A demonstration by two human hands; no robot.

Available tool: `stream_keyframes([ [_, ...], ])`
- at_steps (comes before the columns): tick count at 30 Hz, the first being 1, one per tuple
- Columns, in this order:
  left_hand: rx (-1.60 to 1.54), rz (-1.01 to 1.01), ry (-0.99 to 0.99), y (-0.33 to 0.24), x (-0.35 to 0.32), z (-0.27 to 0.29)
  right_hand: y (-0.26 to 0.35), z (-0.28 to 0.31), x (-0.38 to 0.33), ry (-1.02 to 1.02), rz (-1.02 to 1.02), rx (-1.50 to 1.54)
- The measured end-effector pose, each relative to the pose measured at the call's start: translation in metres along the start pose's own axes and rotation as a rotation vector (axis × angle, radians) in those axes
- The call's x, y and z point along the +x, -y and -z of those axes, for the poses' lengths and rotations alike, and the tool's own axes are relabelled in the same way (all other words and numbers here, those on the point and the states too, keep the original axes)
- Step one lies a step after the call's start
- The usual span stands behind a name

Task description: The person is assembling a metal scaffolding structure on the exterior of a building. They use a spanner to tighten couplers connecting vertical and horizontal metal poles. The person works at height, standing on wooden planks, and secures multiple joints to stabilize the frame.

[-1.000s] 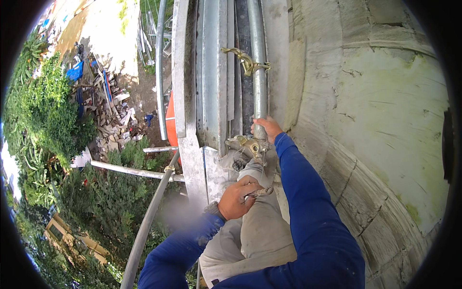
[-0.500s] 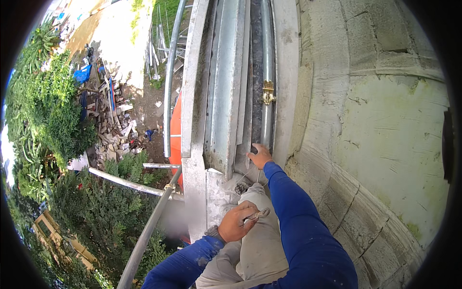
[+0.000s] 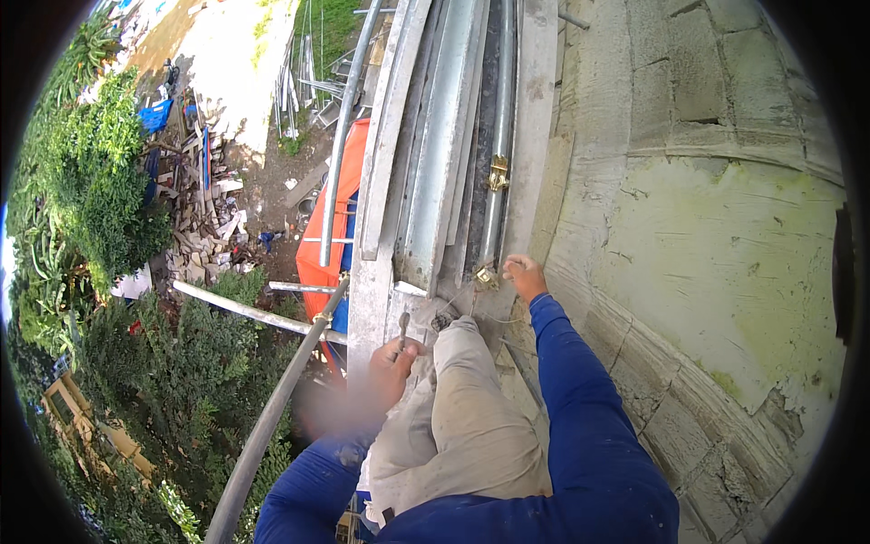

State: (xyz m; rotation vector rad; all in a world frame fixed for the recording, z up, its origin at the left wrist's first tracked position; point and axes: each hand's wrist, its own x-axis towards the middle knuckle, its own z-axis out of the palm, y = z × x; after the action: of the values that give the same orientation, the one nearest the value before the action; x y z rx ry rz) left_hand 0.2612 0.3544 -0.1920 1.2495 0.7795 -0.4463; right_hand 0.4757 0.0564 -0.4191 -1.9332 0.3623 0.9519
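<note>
In my left hand [image 3: 394, 363], closed and partly blurred, a small metal spanner [image 3: 403, 330] points upward beside my raised trouser leg. My right hand [image 3: 526, 276] has loosely bent fingers with nothing visible in them. Just left of its fingertips, slightly apart, a brass-coloured scaffold coupler [image 3: 487, 276] sits by the near end of a steel pipe [image 3: 502, 100]. Farther up that pipe is a second coupler [image 3: 498, 172]. A thin wire or cord runs near my right hand and my foot.
Metal channels [image 3: 439, 154] lie lengthwise along the narrow ledge. A rough concrete wall [image 3: 707, 263] rises on the right. On the left, a railing pipe [image 3: 276, 426] borders a drop to trees [image 3: 208, 372], rubble and an orange tarp [image 3: 331, 218] far below.
My left hand has moved left and up, turning the spanner upright. My right hand has drawn right, away from the pipe end, and a coupler now shows there. The view has shifted slightly.
</note>
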Motion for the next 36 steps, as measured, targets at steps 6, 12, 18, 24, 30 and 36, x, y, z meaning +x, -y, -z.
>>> stream_keyframes([
  [6,-0.483,0.114,-0.310,0.019,-0.039,0.078,0.100,0.004,-0.035,0.048,-0.004,0.146],
  [12,-0.435,0.198,-0.472,0.053,-0.138,0.108,0.151,0.001,-0.048,0.133,-0.079,0.165],
  [18,-0.530,0.325,-0.701,0.039,-0.185,0.075,0.177,-0.006,-0.066,0.151,-0.061,0.109],
  [24,-0.533,0.147,-0.873,0.051,-0.207,0.100,0.172,-0.015,-0.128,0.287,0.458,-1.052],
  [30,-0.544,0.165,-0.686,0.063,-0.231,0.116,0.145,-0.012,-0.146,0.225,0.369,-0.880],
  [36,-0.377,0.222,-0.557,0.098,-0.258,0.120,0.181,-0.056,-0.195,0.290,0.384,-0.641],
])
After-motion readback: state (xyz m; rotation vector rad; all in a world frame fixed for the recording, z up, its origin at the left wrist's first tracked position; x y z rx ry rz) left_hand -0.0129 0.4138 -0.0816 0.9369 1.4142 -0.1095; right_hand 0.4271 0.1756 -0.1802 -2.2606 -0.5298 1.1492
